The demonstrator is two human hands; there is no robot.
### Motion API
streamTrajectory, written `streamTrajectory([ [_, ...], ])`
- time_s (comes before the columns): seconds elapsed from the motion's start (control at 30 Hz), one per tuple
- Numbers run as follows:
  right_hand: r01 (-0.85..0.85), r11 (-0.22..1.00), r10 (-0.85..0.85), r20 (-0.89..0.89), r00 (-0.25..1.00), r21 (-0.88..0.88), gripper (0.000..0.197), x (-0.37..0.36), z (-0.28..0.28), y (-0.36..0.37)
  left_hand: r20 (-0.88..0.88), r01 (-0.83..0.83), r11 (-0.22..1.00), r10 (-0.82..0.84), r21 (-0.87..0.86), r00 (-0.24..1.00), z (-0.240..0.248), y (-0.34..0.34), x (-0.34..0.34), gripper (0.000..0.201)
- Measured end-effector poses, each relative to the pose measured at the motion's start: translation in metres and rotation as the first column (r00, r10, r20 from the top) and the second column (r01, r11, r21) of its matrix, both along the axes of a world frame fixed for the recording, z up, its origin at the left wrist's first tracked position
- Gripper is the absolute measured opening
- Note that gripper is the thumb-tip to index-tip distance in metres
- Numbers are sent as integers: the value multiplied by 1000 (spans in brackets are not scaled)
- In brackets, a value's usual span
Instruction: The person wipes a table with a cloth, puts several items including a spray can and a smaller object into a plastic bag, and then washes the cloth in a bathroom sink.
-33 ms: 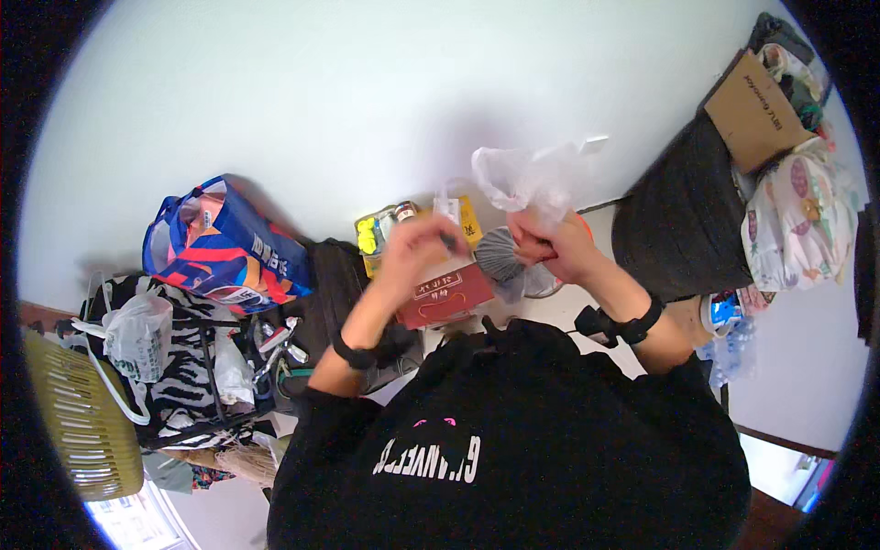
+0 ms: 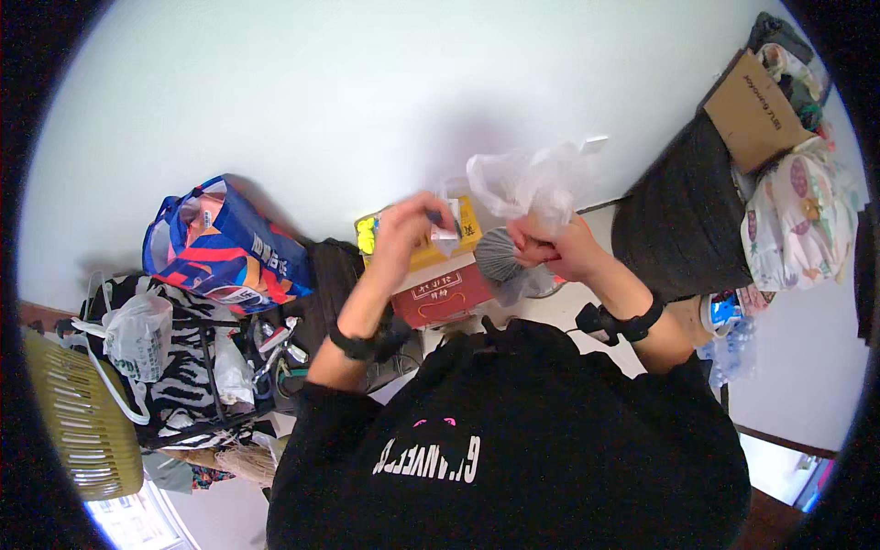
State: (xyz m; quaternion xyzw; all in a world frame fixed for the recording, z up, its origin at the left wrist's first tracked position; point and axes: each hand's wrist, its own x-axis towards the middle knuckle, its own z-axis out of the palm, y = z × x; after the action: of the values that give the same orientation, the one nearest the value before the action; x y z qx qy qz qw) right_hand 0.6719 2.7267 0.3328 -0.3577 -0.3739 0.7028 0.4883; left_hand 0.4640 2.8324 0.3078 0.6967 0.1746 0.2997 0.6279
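My right hand (image 2: 561,249) is closed round the gathered part of a translucent white plastic bag (image 2: 527,183), whose loose top stands up above the fist. Against that hand, on its left, hangs a grey ribbed, rounded thing (image 2: 498,255); thin clear plastic shows below it. My left hand (image 2: 403,234) is raised with curled fingers over a yellow box (image 2: 467,220). At its fingertips is a small white and pinkish piece (image 2: 444,235), too small to name. Nearer to me lies a red box (image 2: 445,298) with pale lettering.
A large blue patterned shopping bag (image 2: 225,247) stands at the left, beside a rack with a white plastic bag (image 2: 139,335). An olive basket (image 2: 78,417) is at the far left. On the right are a dark covered bulk (image 2: 683,215), a cardboard box (image 2: 756,110) and a printed white bag (image 2: 797,220).
My left hand has moved slightly up and its fingers have turned, with a small pale piece now showing at the tips. The plastic bag's top has shifted a little in my right hand.
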Motion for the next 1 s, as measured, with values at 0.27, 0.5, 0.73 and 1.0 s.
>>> streamTrajectory([
  [0.27, -556, 823, 565, -255, 785, 112, 28, -11, 0, -4, 16, 424, 897, -429, 124, 903, -34, 19, 63, 25],
  [0.5, -704, 683, 730, -222, 646, 194, 34, -32, 18, -7, -268, 642, 757, -648, -121, 713, -50, 0, 79, 29],
  [0.73, -295, 946, 317, -191, 929, 135, 30, 5, -4, -8, -280, 733, 672, -728, -109, 626, -67, -1, 106, 35],
  [1.0, 304, 950, -293, -131, 947, 75, 26, 25, 3, 0, -193, 111, 992, -120, -58, 974, -33, 15, 76, 14],
])
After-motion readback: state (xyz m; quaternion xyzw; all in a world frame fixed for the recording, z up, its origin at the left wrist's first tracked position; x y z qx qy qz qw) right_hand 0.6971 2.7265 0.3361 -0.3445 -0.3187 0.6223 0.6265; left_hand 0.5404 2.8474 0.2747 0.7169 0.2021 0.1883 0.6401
